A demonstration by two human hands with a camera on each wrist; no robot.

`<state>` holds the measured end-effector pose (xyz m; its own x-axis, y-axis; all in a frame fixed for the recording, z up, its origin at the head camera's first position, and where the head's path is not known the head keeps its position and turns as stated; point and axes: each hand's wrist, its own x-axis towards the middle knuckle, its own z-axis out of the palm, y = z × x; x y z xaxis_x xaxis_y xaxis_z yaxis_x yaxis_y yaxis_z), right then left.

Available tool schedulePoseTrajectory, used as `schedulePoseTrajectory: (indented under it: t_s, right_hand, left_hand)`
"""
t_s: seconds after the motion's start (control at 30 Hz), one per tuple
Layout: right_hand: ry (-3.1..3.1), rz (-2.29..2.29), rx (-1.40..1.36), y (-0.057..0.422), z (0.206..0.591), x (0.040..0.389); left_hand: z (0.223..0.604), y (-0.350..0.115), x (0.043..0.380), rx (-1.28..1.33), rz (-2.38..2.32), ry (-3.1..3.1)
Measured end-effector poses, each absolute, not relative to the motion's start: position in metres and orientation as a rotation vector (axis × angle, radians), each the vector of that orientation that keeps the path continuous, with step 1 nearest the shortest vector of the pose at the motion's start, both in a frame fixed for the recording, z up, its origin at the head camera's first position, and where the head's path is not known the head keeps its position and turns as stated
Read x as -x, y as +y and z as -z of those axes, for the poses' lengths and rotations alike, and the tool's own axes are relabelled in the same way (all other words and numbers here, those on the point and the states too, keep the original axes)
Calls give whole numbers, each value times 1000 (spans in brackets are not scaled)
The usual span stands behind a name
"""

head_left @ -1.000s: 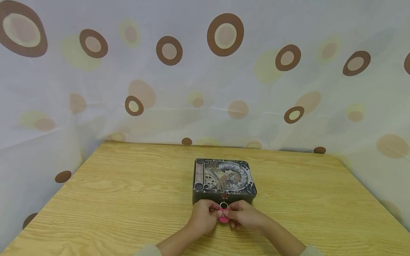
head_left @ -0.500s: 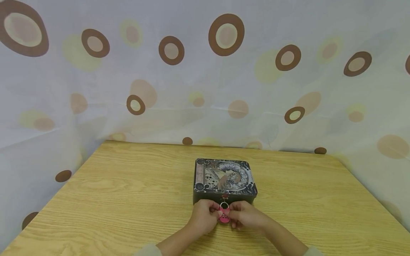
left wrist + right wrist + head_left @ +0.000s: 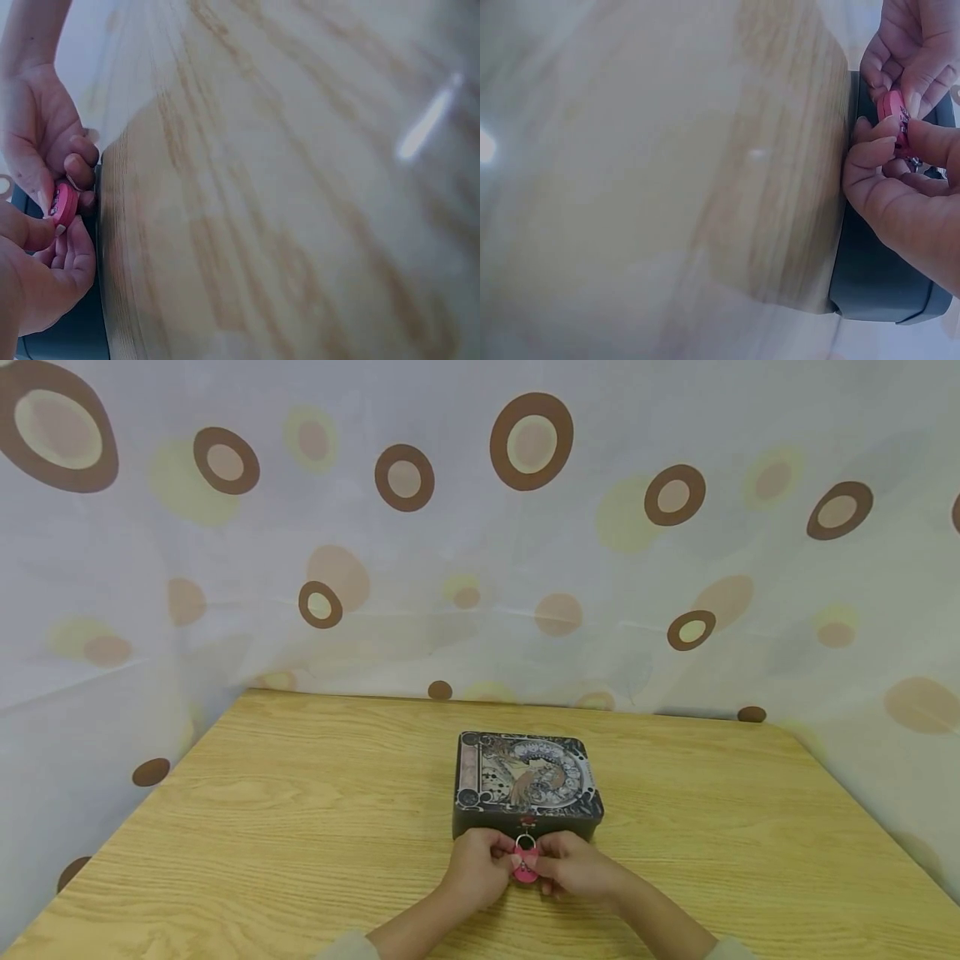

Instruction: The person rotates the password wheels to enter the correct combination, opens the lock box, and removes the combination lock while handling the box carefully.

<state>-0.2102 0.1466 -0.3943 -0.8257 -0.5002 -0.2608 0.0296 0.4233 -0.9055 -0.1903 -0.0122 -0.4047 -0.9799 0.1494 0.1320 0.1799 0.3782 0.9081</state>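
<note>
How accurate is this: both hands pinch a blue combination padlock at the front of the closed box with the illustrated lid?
Wrong on colour only: the combination padlock is pink, as the head view shows. The left hand and right hand do pinch it at the front of the closed box.

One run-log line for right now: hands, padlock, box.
left hand: pinches pink padlock | right hand: pinches same padlock | dark box: lid closed, on wooden table
</note>
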Motion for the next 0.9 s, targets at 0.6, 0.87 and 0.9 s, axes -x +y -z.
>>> schedulePoseTrajectory:
  t_s: [0.6,0.87,0.9]
  right_hand:
    - [2163,1408,374,147,393,209]
    - [2171,1410,386,148,396,210]
    - [2183,1407,393,148,397,210]
  left_hand:
    - [403,-12,189,316,1699,-2580]
    - [404,-12,190,311,1704,-2585]
    - [404,-12,190,311,1704,-2584]
